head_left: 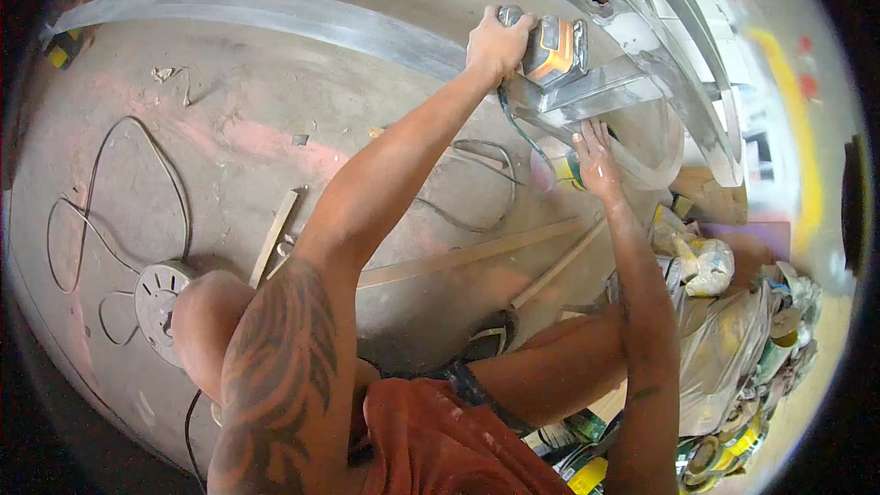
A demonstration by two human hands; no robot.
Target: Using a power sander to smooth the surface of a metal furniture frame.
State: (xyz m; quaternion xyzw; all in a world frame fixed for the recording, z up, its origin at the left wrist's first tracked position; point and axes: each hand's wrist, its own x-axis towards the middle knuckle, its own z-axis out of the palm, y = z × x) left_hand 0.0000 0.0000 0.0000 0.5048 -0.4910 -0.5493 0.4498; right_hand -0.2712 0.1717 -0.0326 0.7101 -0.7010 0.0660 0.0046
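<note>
Fingers [513, 26] of left hand [495, 44] wrap orange sander's [555, 50] rear.

Single head view, worn high, looking steeply down over both forearms at dusty floor [229, 156]; hands near, fisheye edges bending.

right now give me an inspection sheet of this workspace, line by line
surface: dusty concrete floor, scuffed.
job's things: orange and grey sander pressed on a grey metal panel.
clutter: wooden strips, plastic bags and cans at lower right.
grippers: left hand grips the sander; right hand rests flat on the panel.
cables: sander cord hangs down; loose wire runs to a round fan guard.
surroundings: yellow floor line; rest blurred.
</note>
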